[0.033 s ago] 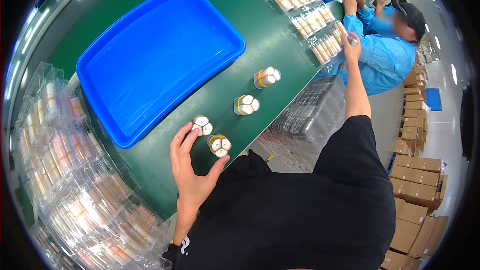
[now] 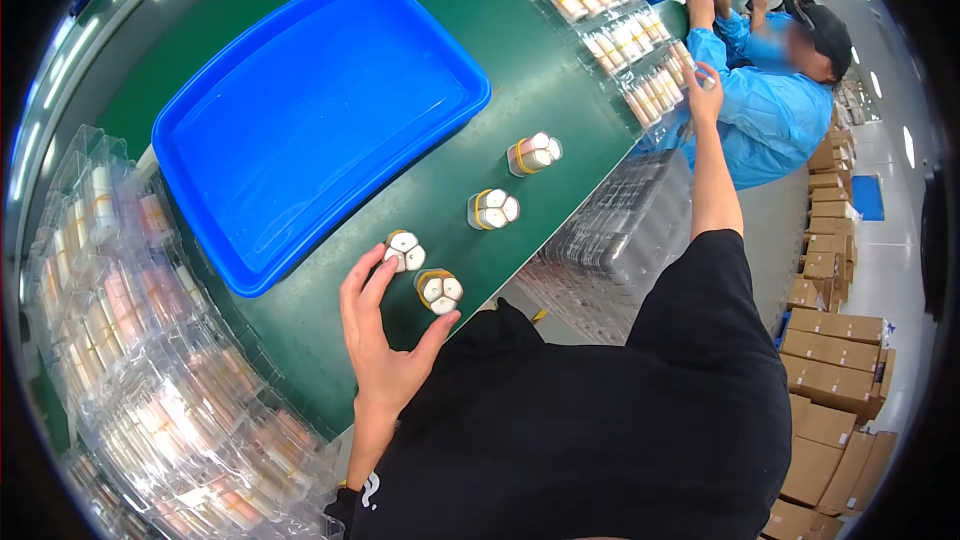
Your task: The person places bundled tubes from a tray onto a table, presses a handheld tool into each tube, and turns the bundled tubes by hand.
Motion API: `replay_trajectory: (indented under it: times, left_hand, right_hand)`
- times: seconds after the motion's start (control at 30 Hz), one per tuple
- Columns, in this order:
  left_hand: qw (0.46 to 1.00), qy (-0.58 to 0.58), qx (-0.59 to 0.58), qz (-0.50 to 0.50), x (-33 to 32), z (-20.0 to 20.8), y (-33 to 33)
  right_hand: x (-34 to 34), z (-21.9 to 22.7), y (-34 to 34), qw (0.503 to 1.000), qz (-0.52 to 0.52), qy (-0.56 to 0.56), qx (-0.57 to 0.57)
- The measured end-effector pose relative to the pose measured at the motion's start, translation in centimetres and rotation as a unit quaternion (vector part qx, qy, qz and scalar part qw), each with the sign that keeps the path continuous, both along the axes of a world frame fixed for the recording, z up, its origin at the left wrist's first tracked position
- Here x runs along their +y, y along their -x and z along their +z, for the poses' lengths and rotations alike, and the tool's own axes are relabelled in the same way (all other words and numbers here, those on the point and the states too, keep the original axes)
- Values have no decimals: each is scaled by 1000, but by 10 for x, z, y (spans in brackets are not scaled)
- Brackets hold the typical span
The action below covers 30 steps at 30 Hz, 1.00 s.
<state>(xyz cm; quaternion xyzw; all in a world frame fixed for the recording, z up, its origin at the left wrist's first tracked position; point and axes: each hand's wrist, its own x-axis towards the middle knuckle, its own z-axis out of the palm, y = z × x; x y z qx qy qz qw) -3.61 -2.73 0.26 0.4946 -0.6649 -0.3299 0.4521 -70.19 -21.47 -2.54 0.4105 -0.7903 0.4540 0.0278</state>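
Observation:
My left hand [image 2: 385, 350] is over the green table, thumb and fingers spread apart around two upright bundles of white-ended cylinders. Its fingertips touch the farther bundle [image 2: 404, 252]; the thumb tip lies by the nearer, yellow-banded bundle [image 2: 440, 292]. Two more banded bundles stand to their right, a middle one [image 2: 494, 210] and a farther one [image 2: 534, 154]. My right hand [image 2: 705, 95] reaches far right to the edge of a clear plastic tray [image 2: 632, 68] with rows of such bundles. Its thumb and index finger look apart, at the end of a row; the other fingers are partly hidden.
A large blue tray [image 2: 325, 130] lies on the green table [image 2: 290, 340]. Stacked clear trays full of cylinders [image 2: 170, 390] stand at left; a stack of clear trays [image 2: 625, 220] is beside the table's right edge. A person in blue [image 2: 765, 110] works at upper right; cardboard boxes [image 2: 835, 360] stand behind.

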Motion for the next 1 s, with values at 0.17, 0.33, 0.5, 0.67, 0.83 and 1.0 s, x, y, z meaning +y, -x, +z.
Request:
replay_trajectory:
  times: [0.17, 0.33, 0.5, 0.67, 0.83, 1.0]
  left_hand:
    - [1000, -14, 1, 2, 2, 2, -2]
    - [1000, 4, 15, -7, -3, -6, 1]
    - [998, 8, 57, -12, -2, -5, -4]
    - [994, 1, 110, 5, -7, -10, -3]
    - [998, -18, 60, 17, -18, 1, -1]
    - [999, 10, 46, 13, -23, -2, -1]
  right_hand:
    - [0, -2, 10, 1000, -2, -16, 14]
    - [9, 31, 2, 988, -64, 57, 129]
    - [71, 141, -172, 947, 240, 127, -173]
    - [141, 168, -290, 714, 614, 112, -317]
    - [123, 151, -409, 493, 764, 106, -403]
    - [104, 131, -463, 561, 733, 102, -371]
